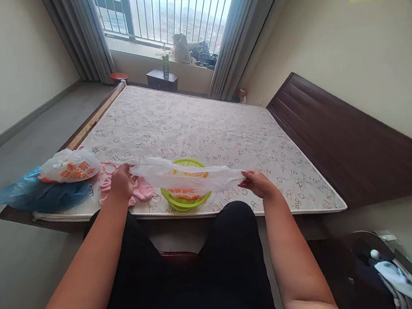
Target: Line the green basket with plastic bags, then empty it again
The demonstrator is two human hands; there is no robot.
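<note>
A white plastic bag (216,177) with orange print is stretched flat between my two hands. My left hand (121,182) is closed on one end of it, and my right hand (255,183) pinches the other end. Under the bag, partly covered by it, a green plastic basket (185,204) rests at the near edge of the mattress (187,126). Pink knitted items (143,190) lie beside and below my left hand; their exact kind I cannot make out.
Left on the bed's corner lie a full white bag (69,166) and a blue plastic bag (45,192). The dark headboard (350,141) rises at right. A small bedside table (162,81) with a green glass stands beyond the mattress. Clothes lie on a dark surface at lower right.
</note>
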